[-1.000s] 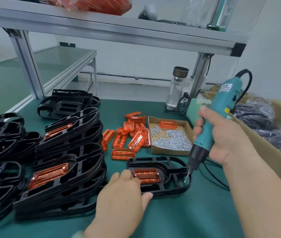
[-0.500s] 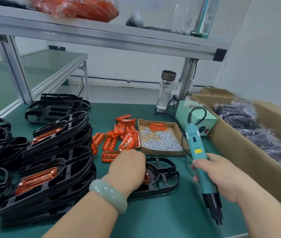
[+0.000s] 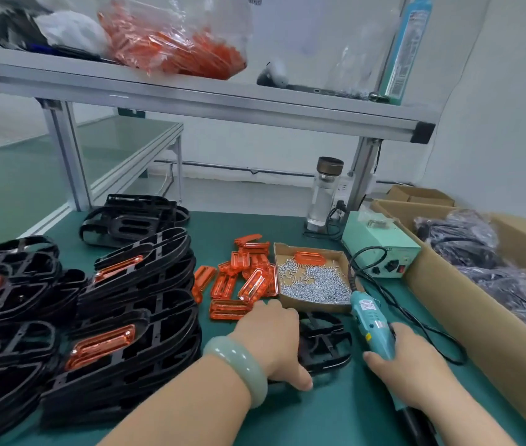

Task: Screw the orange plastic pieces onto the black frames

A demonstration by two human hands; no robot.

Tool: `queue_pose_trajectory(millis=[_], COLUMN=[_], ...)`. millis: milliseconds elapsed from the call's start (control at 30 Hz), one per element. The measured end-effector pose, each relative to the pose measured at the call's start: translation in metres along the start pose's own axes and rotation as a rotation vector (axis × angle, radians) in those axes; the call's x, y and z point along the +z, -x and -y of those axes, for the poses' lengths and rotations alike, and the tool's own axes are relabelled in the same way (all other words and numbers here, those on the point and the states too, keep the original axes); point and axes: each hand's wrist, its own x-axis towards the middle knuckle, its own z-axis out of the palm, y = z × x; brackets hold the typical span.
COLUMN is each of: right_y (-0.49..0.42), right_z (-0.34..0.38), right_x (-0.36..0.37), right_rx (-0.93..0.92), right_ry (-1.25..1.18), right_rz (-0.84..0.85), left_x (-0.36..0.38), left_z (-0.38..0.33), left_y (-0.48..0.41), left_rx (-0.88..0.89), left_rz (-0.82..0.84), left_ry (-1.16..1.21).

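Black frame (image 3: 329, 346) gripped by left hand (image 3: 271, 339); right hand (image 3: 416, 371) holds screwdriver (image 3: 371, 320) beside.

My left hand (image 3: 271, 339) palm down, gripping black frame (image 3: 329, 344), thumb at its near edge. My right hand (image 3: 412, 371) wraps screwdriver (image 3: 371, 318).
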Motion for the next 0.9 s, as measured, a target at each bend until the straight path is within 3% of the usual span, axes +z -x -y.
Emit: queue_pose_trajectory(millis=[133,300,567,767,900], right_y=[0.007,0.014,0.014,0.013,0.014], right_z=[0.005,0.006,0.004,0.006,0.014], right_x=[0.007,0.016,0.015,0.015,0.010], right_rx=[-0.040,-0.137,-0.123,-0.125,-0.148], right_ry=[0.064,0.083,0.056,0.034,0.007], right_rz=[-0.023,-0.015,-0.026,-0.113,-0.180], left_x=[-0.021,-0.051,-0.068,-0.050,-0.035], left_z=[-0.006,-0.008,0.071,0.137,0.157], left_y=[0.014,0.045,0.111,0.144,0.145], left_rx=[-0.062,0.007,0.117,-0.058,-0.084], left_rz=[-0.172,-0.355,-0.616,-0.617,-0.580], left_ry=[0.114,0.168,0.259,0.265,0.276])
